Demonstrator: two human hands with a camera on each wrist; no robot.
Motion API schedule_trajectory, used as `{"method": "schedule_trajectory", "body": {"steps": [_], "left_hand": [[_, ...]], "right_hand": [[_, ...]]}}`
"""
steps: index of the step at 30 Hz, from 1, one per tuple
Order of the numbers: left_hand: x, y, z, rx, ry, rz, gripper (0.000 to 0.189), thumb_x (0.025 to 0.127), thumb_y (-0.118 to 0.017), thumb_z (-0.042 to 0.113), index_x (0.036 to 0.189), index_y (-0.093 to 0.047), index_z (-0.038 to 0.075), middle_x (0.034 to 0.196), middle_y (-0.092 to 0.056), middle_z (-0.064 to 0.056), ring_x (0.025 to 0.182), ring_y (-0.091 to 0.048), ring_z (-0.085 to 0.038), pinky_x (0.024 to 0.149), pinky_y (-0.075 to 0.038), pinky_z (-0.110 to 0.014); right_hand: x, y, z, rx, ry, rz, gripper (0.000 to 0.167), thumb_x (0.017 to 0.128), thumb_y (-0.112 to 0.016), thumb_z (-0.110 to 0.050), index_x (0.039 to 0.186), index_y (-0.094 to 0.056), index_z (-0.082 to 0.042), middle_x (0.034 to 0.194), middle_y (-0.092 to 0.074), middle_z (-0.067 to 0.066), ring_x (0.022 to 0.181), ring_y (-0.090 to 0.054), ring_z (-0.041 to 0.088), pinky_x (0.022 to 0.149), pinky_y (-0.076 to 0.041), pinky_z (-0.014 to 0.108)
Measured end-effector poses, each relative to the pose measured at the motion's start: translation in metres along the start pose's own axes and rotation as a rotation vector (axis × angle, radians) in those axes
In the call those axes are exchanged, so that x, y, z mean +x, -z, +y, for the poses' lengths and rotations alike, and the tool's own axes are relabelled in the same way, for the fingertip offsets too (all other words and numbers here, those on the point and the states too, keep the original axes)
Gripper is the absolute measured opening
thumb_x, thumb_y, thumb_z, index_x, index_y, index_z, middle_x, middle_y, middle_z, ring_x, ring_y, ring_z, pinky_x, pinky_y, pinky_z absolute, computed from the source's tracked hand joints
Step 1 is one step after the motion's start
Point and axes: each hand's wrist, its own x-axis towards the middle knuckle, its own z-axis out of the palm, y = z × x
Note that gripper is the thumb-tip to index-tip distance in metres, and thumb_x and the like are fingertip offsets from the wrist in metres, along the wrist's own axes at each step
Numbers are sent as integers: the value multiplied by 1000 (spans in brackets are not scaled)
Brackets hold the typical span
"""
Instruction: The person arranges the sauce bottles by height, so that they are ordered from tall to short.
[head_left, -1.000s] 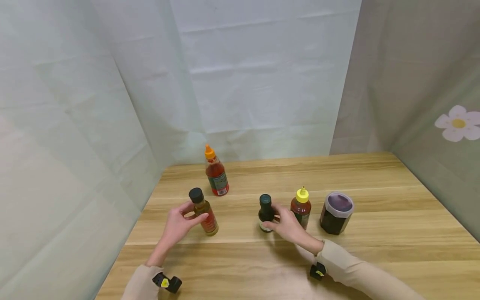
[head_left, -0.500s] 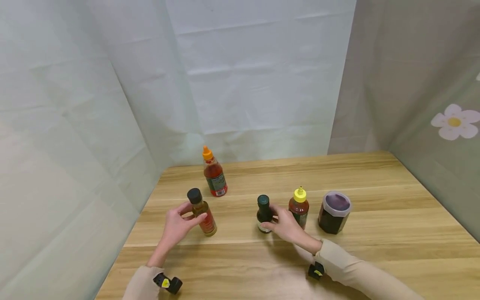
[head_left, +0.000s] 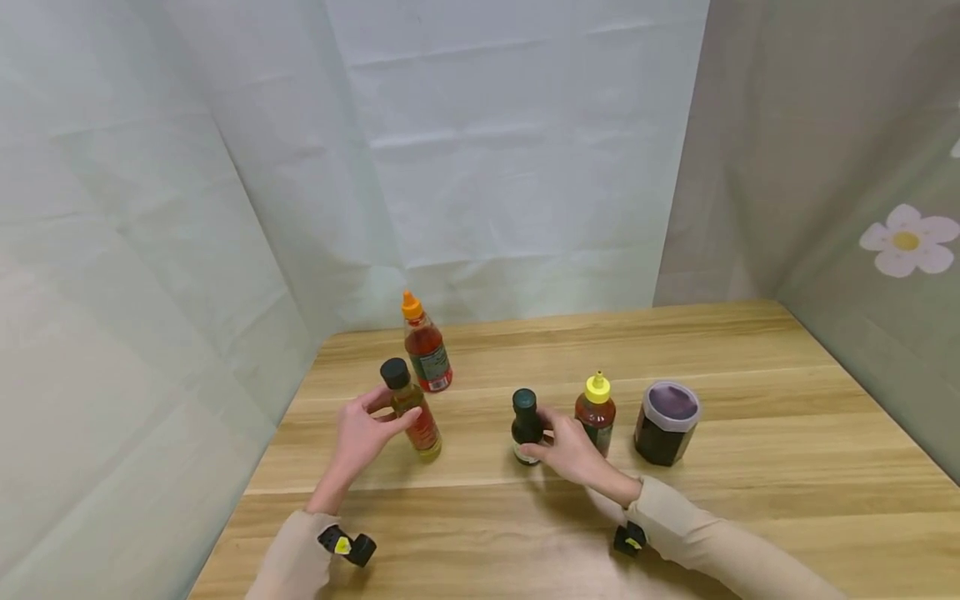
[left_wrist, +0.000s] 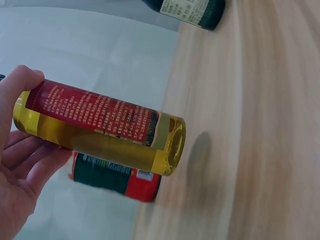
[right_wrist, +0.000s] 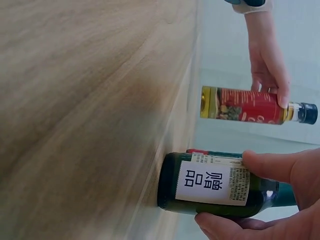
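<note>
My left hand (head_left: 363,431) grips a bottle of yellow oil (head_left: 422,427) with a black cap and a red label. In the left wrist view this oil bottle (left_wrist: 100,122) is off the table, slightly tilted, its shadow apart from its base. Fingers and thumb of my right hand (head_left: 572,450) hold a small dark green bottle (head_left: 527,425) upright around its upper body. Its white label (right_wrist: 210,182) shows in the right wrist view. Right behind that hand is a squeeze bottle of red-brown sauce (head_left: 595,414) with a yellow cap, partly hidden.
A red sauce bottle (head_left: 429,354) with an orange nozzle cap stands behind the oil bottle. At right stands a dark jar (head_left: 663,433) with a pale lid. The wooden table (head_left: 480,533) is bordered by hanging cloth (head_left: 510,167) at the back and sides.
My left hand has raised the oil bottle and shifted it slightly right and away from me. The right hand and its green bottle stay in place; the head view has drifted a little.
</note>
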Motion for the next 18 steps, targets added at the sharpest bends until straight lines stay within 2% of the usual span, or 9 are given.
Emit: {"method": "schedule_trajectory", "body": {"steps": [3, 13, 18], "left_hand": [[6, -6, 4, -40, 2, -16, 43, 78, -82, 27, 114, -69, 8, 111, -71, -14, 102, -66, -26, 81, -61, -31], [27, -27, 15, -123, -24, -23, 42, 77, -82, 26, 112, -69, 6, 109, -71, -16, 101, -67, -27, 81, -61, -31], [39, -38, 17, -104, -14, -11, 45, 78, -82, 27, 114, -67, 3, 111, -70, -17, 103, -67, -28, 83, -60, -32]], "right_hand": [[0, 0, -1, -12, -1, 2, 50, 80, -77, -7, 125, -56, 4, 121, -64, 22, 112, -63, 35, 94, -56, 46], [1, 0, -3, -8, 3, -7, 50, 81, -76, -6, 125, -55, 5, 121, -63, 23, 112, -63, 35, 95, -55, 47], [0, 1, -2, -27, 15, -6, 50, 82, -76, -6, 125, -55, 5, 121, -63, 23, 112, -63, 35, 94, -55, 46]]}}
